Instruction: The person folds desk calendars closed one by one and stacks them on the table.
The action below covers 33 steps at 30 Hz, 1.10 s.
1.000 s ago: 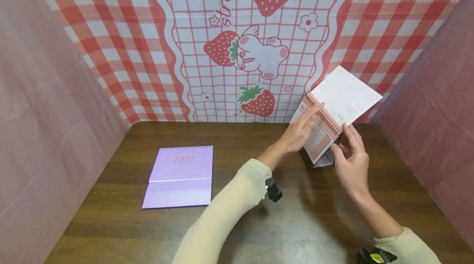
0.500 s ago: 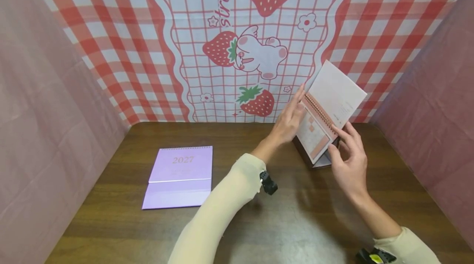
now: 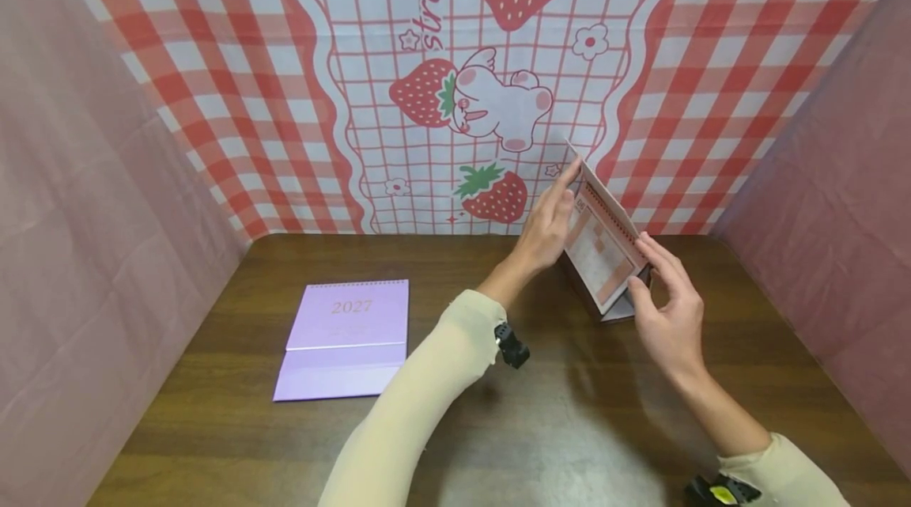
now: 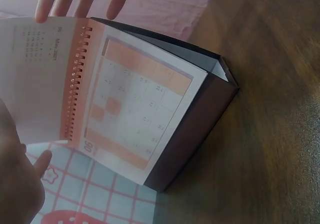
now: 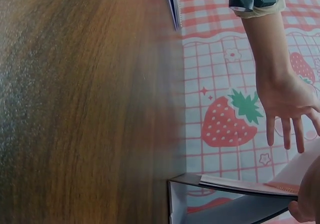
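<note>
A pink spiral-bound desk calendar stands on a dark base at the back right, its grid page facing forward. One page is lifted past the spiral; in the head view it is nearly edge-on. My left hand is by the calendar's left side, fingers extended at the lifted page. The right wrist view shows that left hand with fingers spread. My right hand is at the right end of the spiral, fingertips on the upper edge and thumb beside the board. The left wrist view shows its fingers largely straight.
On the left of the wooden table lies a purple 2027 calendar. Behind stands a strawberry-print cloth. Pink cloth walls rise at both sides.
My left hand has moved from the front of the grid page to the calendar's left edge. The lifted page has swung backward over the spiral. My right hand has barely moved.
</note>
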{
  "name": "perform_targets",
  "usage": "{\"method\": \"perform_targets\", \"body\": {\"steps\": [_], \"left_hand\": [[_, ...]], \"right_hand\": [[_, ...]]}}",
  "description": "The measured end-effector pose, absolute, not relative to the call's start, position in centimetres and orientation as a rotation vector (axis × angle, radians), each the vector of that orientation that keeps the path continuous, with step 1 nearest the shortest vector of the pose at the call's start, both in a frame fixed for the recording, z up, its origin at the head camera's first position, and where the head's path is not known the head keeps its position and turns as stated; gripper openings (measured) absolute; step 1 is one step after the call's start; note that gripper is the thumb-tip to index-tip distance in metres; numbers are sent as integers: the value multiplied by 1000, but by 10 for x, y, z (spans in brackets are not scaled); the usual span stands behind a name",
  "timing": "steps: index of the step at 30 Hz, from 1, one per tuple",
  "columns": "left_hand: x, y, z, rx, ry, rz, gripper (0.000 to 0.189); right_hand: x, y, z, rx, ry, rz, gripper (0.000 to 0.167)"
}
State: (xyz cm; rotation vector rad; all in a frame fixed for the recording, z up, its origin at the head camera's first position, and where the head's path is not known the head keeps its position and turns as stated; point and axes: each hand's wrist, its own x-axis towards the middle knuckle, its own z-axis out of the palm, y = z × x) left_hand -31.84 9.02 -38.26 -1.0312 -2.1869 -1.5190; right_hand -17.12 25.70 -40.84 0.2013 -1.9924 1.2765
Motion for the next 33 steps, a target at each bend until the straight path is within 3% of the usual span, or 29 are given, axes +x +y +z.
{"method": "perform_targets", "body": {"steps": [9,24,33], "left_hand": [[-318,82,-384,-985,-2173,-1504,108],[-318,67,-410,-851,-2071,-1498,95],[-317,59,-426,-775,-2121,-1515,103]], "right_hand": [[-173,257,-410,243,-1980,1234,56],[-174,258,-418,350,-1986,1140,42],[-172,257,-421,371,-2028,1052,42]]}}
